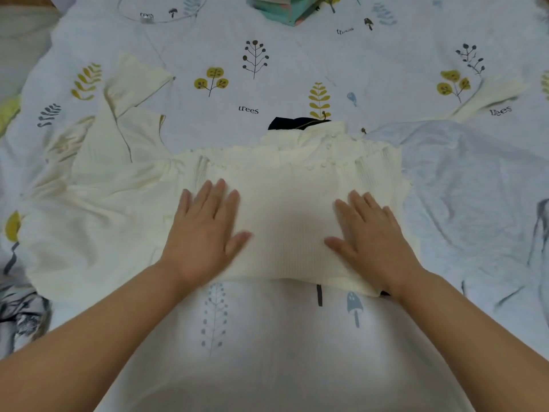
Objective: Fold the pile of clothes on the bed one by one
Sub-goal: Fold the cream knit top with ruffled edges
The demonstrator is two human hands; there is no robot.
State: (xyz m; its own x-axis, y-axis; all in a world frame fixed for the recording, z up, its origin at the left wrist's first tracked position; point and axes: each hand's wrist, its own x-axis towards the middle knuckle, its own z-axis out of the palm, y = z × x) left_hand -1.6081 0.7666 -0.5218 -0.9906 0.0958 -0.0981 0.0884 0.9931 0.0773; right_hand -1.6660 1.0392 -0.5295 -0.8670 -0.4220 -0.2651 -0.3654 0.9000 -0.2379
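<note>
From the head view, both your palms lie flat on a cream ribbed knit top (pixel 285 203) folded into a rectangle in the middle of the bed. Your left hand (pixel 205 233) presses its left part, fingers straight and slightly spread, thumb angled out to the right. Your right hand (pixel 368 236) presses the right part the same way, fingers extended, thumb pointing left. Neither hand grips anything.

The top rests on a pale sheet printed with trees and mushrooms (pixel 267 337). A black garment (pixel 292 122) peeks out just behind its far edge. Touching its left side lies a spread, unfolded cream garment (pixel 98 185). At the far edge sits a teal patterned folded item (pixel 282 8).
</note>
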